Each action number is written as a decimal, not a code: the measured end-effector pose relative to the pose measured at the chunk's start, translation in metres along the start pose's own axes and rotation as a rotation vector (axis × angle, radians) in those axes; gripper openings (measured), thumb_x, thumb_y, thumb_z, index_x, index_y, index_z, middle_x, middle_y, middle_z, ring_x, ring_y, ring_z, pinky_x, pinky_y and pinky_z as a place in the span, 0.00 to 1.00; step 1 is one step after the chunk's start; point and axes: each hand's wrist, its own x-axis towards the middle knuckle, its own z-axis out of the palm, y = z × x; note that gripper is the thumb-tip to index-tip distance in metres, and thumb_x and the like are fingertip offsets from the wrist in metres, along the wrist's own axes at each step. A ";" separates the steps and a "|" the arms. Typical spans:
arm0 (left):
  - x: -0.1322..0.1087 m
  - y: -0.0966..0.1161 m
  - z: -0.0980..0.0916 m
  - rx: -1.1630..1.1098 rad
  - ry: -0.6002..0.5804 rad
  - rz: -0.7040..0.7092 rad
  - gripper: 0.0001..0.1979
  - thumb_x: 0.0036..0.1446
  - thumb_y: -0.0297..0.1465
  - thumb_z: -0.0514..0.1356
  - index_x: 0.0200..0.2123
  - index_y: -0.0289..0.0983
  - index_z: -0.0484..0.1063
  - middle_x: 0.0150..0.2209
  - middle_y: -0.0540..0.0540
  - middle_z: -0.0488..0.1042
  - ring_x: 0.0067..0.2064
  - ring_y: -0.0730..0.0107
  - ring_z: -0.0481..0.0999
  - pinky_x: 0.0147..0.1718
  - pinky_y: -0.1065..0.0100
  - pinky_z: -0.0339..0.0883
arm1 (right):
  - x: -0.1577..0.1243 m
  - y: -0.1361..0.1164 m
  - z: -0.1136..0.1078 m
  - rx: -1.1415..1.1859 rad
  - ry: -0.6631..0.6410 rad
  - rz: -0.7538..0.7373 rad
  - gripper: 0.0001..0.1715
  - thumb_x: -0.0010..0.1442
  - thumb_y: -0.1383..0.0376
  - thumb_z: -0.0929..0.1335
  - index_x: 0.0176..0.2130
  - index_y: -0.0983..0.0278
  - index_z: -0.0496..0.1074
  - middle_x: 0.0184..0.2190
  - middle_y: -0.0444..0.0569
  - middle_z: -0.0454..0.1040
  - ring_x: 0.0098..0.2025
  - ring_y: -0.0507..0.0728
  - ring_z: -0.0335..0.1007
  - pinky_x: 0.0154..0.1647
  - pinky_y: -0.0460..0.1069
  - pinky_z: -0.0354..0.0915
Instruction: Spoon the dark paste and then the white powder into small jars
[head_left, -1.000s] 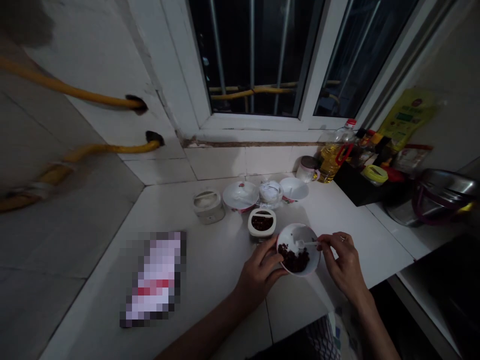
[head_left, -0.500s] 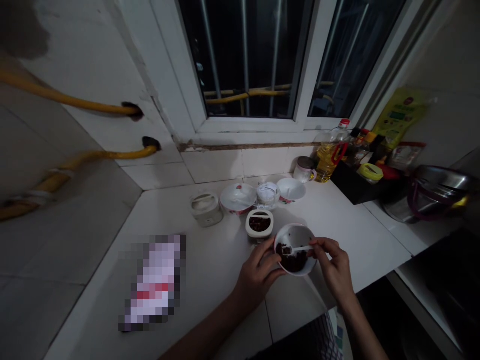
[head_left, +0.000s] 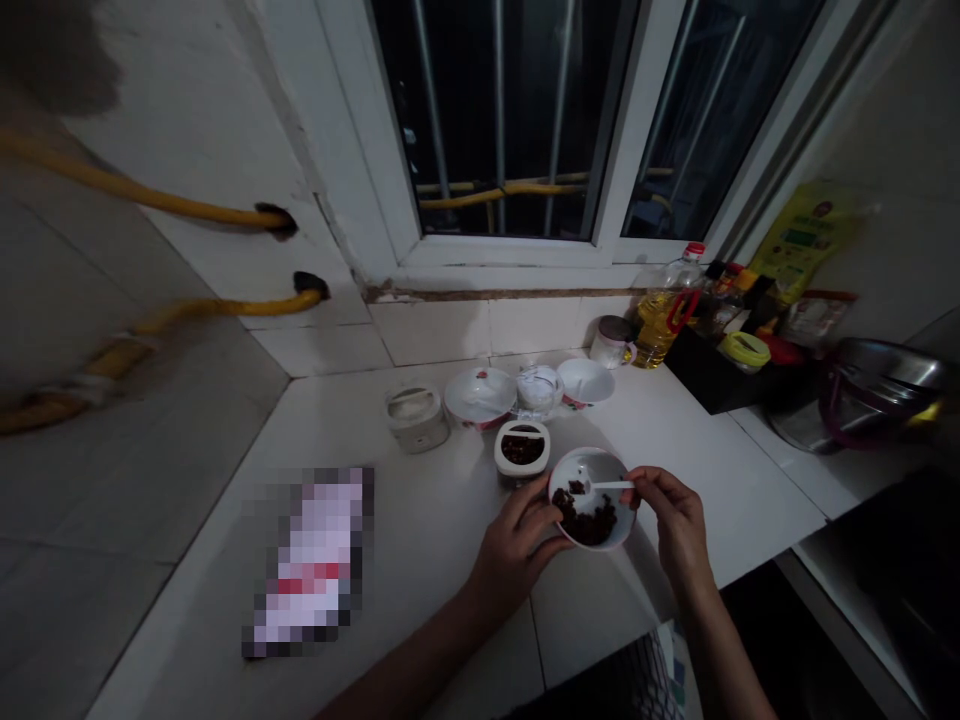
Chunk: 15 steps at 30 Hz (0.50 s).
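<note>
A white bowl (head_left: 604,467) holding dark red bits sits near the counter's front edge. My left hand (head_left: 516,548) is wrapped around the bowl's left side, gripping it. My right hand (head_left: 670,515) pinches the handle of a small white spoon (head_left: 604,486), whose tip rests inside the bowl above the dark bits. Just behind the bowl stands a small square white container (head_left: 523,448) with the same dark bits in it.
Behind stand a lidded white jar (head_left: 416,416), two white bowls (head_left: 480,396) (head_left: 586,380) and a small cup (head_left: 539,388). An oil bottle (head_left: 663,315), condiments and a metal pot (head_left: 862,395) crowd the right. A blurred packet (head_left: 313,560) lies left. Window bars and yellow pipes are behind.
The spoon has shifted inside the bowl, from left in the dark bits to lifted slightly toward the middle. My left hand keeps hold of the bowl.
</note>
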 end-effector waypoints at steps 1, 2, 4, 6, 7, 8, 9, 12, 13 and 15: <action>0.000 0.000 0.000 -0.001 -0.001 -0.004 0.08 0.62 0.34 0.58 0.42 0.36 0.70 0.54 0.34 0.68 0.49 0.59 0.76 0.45 0.60 0.75 | 0.003 -0.001 0.002 0.007 0.004 -0.011 0.11 0.53 0.58 0.70 0.29 0.64 0.74 0.19 0.45 0.73 0.24 0.54 0.66 0.29 0.49 0.64; 0.000 0.000 0.000 -0.002 -0.003 -0.009 0.08 0.62 0.34 0.58 0.41 0.36 0.70 0.54 0.34 0.68 0.50 0.59 0.76 0.46 0.60 0.74 | 0.005 -0.003 0.005 0.009 0.009 -0.028 0.10 0.53 0.59 0.70 0.29 0.64 0.74 0.19 0.45 0.73 0.24 0.54 0.66 0.29 0.49 0.64; 0.000 0.000 0.000 -0.002 -0.008 -0.019 0.08 0.62 0.34 0.59 0.40 0.36 0.70 0.54 0.35 0.68 0.50 0.59 0.76 0.46 0.61 0.74 | 0.011 -0.008 0.014 -0.007 0.015 -0.075 0.10 0.54 0.59 0.69 0.30 0.64 0.74 0.20 0.45 0.74 0.24 0.54 0.66 0.29 0.49 0.64; 0.000 0.000 0.000 0.006 -0.003 -0.022 0.07 0.61 0.34 0.59 0.40 0.36 0.71 0.54 0.35 0.68 0.49 0.60 0.76 0.46 0.62 0.74 | 0.015 -0.013 0.025 -0.078 0.029 -0.150 0.11 0.57 0.58 0.68 0.33 0.63 0.74 0.21 0.45 0.75 0.25 0.55 0.68 0.30 0.50 0.65; 0.000 0.000 0.000 0.008 0.001 -0.022 0.07 0.61 0.33 0.60 0.40 0.36 0.71 0.53 0.36 0.69 0.48 0.60 0.76 0.46 0.62 0.74 | 0.017 -0.016 0.031 -0.141 0.041 -0.205 0.11 0.58 0.58 0.67 0.34 0.63 0.74 0.23 0.46 0.76 0.27 0.55 0.69 0.31 0.50 0.65; 0.001 0.000 -0.001 0.007 0.003 -0.024 0.07 0.61 0.33 0.60 0.40 0.36 0.71 0.53 0.36 0.69 0.48 0.61 0.77 0.45 0.62 0.74 | 0.018 -0.018 0.037 -0.220 0.050 -0.280 0.10 0.60 0.60 0.65 0.36 0.62 0.74 0.25 0.46 0.76 0.29 0.56 0.70 0.33 0.51 0.65; 0.001 0.001 -0.001 0.002 0.003 -0.026 0.07 0.61 0.33 0.60 0.40 0.36 0.71 0.53 0.36 0.69 0.47 0.61 0.77 0.45 0.62 0.74 | 0.019 -0.019 0.042 -0.310 0.049 -0.376 0.10 0.62 0.61 0.64 0.37 0.62 0.73 0.26 0.47 0.77 0.31 0.57 0.71 0.36 0.52 0.65; 0.001 0.001 0.000 -0.010 0.011 -0.021 0.07 0.61 0.33 0.60 0.40 0.36 0.71 0.53 0.36 0.69 0.47 0.61 0.77 0.45 0.62 0.74 | 0.020 -0.021 0.055 -0.604 -0.052 -0.733 0.12 0.62 0.70 0.61 0.39 0.61 0.73 0.30 0.48 0.78 0.34 0.57 0.71 0.46 0.56 0.62; 0.001 0.001 0.000 -0.007 0.015 -0.017 0.07 0.61 0.33 0.59 0.40 0.36 0.71 0.53 0.36 0.69 0.47 0.61 0.77 0.45 0.62 0.74 | 0.020 -0.021 0.058 -0.689 -0.106 -0.835 0.14 0.61 0.73 0.60 0.40 0.61 0.72 0.30 0.48 0.78 0.33 0.56 0.71 0.48 0.57 0.60; 0.001 0.001 0.000 0.004 0.016 -0.017 0.08 0.61 0.33 0.59 0.40 0.36 0.71 0.52 0.36 0.70 0.48 0.60 0.76 0.46 0.61 0.74 | 0.020 -0.021 0.059 -0.804 -0.179 -0.955 0.17 0.58 0.76 0.60 0.41 0.62 0.72 0.30 0.47 0.78 0.33 0.56 0.71 0.50 0.58 0.59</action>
